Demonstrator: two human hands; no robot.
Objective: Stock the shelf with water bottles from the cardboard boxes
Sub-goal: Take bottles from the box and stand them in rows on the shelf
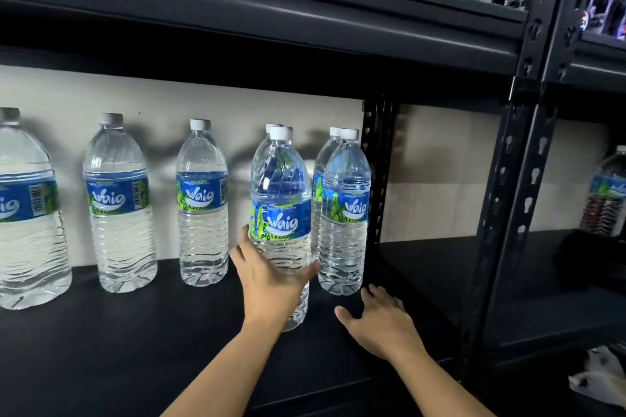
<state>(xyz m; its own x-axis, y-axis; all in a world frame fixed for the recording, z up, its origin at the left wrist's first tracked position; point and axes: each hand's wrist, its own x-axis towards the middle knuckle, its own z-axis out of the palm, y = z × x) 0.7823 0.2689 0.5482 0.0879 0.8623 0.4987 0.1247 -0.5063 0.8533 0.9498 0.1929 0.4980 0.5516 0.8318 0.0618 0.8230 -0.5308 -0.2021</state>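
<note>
Several clear water bottles with blue labels stand on the black shelf (118, 342). My left hand (267, 281) wraps the lower part of one upright bottle (281, 200), which stands in front of another bottle whose cap shows behind it. To its right stands a bottle (343, 213) with one more behind it. My right hand (382, 322) rests flat on the shelf with its fingers spread, just below that right bottle, holding nothing. Three more bottles stand in a row at the back left, the nearest (202, 203). No cardboard box is in view.
A black upright post (376, 173) closes the shelf bay on the right. The neighbouring bay holds another bottle (606, 193) at the far right. The shelf above (271, 20) overhangs the bottle tops. A white bag (599, 379) lies low at the right.
</note>
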